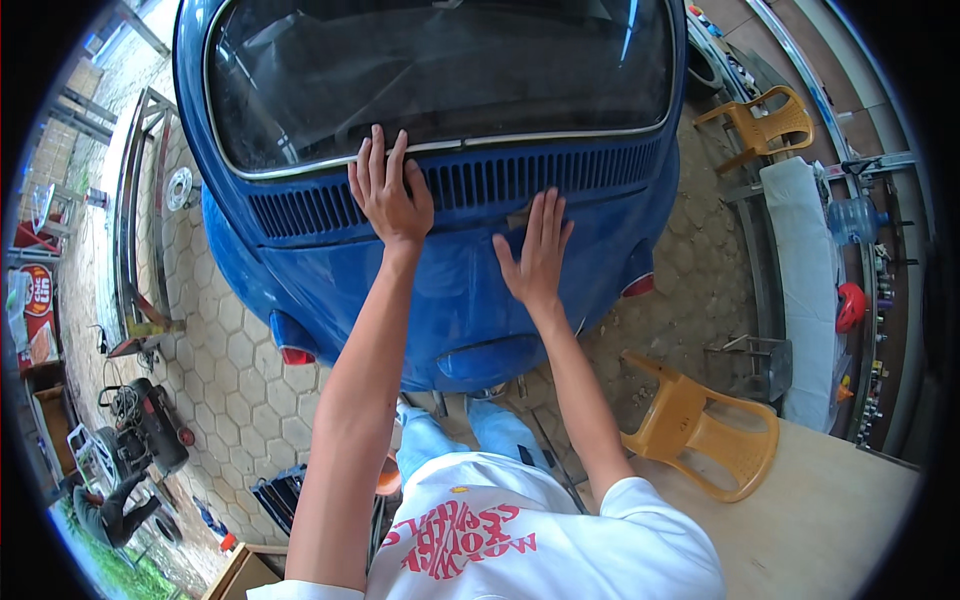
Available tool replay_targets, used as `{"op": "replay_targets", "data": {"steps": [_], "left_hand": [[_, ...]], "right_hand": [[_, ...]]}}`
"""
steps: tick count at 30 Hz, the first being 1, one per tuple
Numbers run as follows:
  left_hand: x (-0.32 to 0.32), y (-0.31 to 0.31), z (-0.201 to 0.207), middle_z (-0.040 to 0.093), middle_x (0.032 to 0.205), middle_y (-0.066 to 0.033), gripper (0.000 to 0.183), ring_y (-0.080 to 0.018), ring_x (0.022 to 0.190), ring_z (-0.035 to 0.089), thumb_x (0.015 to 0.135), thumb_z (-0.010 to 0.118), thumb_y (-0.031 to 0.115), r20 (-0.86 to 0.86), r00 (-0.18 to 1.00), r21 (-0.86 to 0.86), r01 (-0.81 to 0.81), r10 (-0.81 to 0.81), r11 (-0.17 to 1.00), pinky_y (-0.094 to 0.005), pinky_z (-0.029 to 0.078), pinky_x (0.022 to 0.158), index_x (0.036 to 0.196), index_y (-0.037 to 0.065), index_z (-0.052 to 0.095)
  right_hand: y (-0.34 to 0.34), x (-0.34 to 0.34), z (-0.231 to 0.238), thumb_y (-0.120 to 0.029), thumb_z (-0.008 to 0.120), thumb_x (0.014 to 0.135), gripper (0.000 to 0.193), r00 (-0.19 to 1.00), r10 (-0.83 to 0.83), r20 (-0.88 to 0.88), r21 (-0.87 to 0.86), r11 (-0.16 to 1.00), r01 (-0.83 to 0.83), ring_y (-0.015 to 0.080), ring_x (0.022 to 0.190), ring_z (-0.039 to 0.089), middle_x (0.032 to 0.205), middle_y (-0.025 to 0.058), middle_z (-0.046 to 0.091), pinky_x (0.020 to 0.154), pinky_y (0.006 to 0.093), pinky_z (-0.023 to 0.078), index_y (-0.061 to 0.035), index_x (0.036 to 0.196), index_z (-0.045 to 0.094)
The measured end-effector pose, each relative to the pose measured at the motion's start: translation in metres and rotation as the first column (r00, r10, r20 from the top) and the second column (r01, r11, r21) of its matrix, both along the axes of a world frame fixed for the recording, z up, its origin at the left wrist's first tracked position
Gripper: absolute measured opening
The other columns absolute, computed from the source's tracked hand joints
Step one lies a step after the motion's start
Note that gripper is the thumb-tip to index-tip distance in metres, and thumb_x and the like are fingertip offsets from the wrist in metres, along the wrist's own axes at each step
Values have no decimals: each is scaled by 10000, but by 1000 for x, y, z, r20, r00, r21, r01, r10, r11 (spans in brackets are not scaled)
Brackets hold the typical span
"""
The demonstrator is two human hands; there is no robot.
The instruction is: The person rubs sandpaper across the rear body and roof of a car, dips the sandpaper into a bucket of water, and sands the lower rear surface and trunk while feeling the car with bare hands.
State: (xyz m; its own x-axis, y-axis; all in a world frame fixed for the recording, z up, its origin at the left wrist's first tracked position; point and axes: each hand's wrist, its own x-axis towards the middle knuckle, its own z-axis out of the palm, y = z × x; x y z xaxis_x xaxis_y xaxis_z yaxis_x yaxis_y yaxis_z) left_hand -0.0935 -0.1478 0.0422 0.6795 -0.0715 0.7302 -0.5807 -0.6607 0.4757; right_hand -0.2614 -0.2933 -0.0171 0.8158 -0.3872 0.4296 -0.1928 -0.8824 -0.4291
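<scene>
White T-shirt [600, 540] cloth lies nearest the camera, its front printed with several lines of chunky red lettering [465, 540] that the folds bend out of shape. Beyond it, straight ahead, stands a blue car [465, 300], its tail toward the person, broad across the scene from left to right.

Both bare hands reach out to it, and neither is closed around anything. The left hand [393, 200] is flat, fingers spread and pointing away, lying over the left part of the slotted vent strip [490, 183]; its fingertips cross the bright trim [300, 170] at the foot of the dark rear window [450, 80]. The right hand [535, 258] is flat too, fingers closer to one another and thumb held away, over the upper right part of the rear panel below the vents. Whether either palm presses on the metal cannot be told from this angle.

The relation that matters is depth: the vent strip has its long axis left to right, roughly square to the forearms, and the left hand sits farther out along the car, while the right is nearer the person and nearer the small blue housing [488, 362] low on the tail.

Other writing shows at the far left, on a red sign [38, 300] with a pale, rounded emblem; the car's tail carries no lettering that can be made out.
</scene>
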Motion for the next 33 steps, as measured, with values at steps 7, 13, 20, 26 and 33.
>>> {"op": "replay_targets", "data": {"steps": [7, 13, 20, 26, 33], "left_hand": [[-5, -5, -2, 540, 1497, -119, 388, -313, 1410, 452, 978, 521, 196, -9, 1000, 24, 8, -8, 1000, -475, 229, 1211, 1332, 121, 662], [-4, 4, 0, 541, 1494, -132, 401, -331, 1406, 454, 969, 501, 175, 12, 1000, 56, -25, 24, 998, -474, 233, 1210, 1329, 104, 664], [-3, 1, -4, 542, 1494, -128, 399, -329, 1411, 453, 969, 502, 187, 9, 999, 62, -37, 36, 997, -479, 235, 1212, 1323, 110, 669], [-2, -6, -3, 537, 1499, -121, 398, -306, 1411, 455, 942, 529, 169, 18, 1000, 47, -26, 25, 999, -477, 243, 1206, 1310, 131, 675], [-4, -1, 4, 551, 1479, -124, 422, -336, 1382, 474, 887, 587, 135, 43, 999, 51, -35, 33, 998, -493, 276, 1181, 1300, 129, 677]], "right_hand": [[-66, 43, 31, -578, 444, 1015, 911, 997, -77, 11, -70, 995, 77, 390, 1567, 38, 1685, 240, 73, 1215, 623, 11, 34, 1606, 117], [-40, 50, 45, -599, 414, 1019, 933, 994, -111, 18, 64, 992, 109, 440, 1554, 10, 1676, 268, 44, 1209, 636, 13, 38, 1606, 66], [-15, -13, -1, -601, 434, 1005, 969, 990, -52, -133, 72, 995, 62, 458, 1550, 2, 1674, 277, 42, 1197, 652, -13, 65, 1596, 52], [-78, 63, 47, -588, 393, 1029, 926, 980, -175, 91, 123, 979, 164, 483, 1541, -10, 1663, 305, 14, 1188, 669, 7, 36, 1605, 25], [-53, 30, 12, -502, 412, 1053, 812, 990, -135, 37, 33, 990, 134, 485, 1541, 4, 1676, 273, 34, 1189, 670, 45, -25, 1624, 88]]}}
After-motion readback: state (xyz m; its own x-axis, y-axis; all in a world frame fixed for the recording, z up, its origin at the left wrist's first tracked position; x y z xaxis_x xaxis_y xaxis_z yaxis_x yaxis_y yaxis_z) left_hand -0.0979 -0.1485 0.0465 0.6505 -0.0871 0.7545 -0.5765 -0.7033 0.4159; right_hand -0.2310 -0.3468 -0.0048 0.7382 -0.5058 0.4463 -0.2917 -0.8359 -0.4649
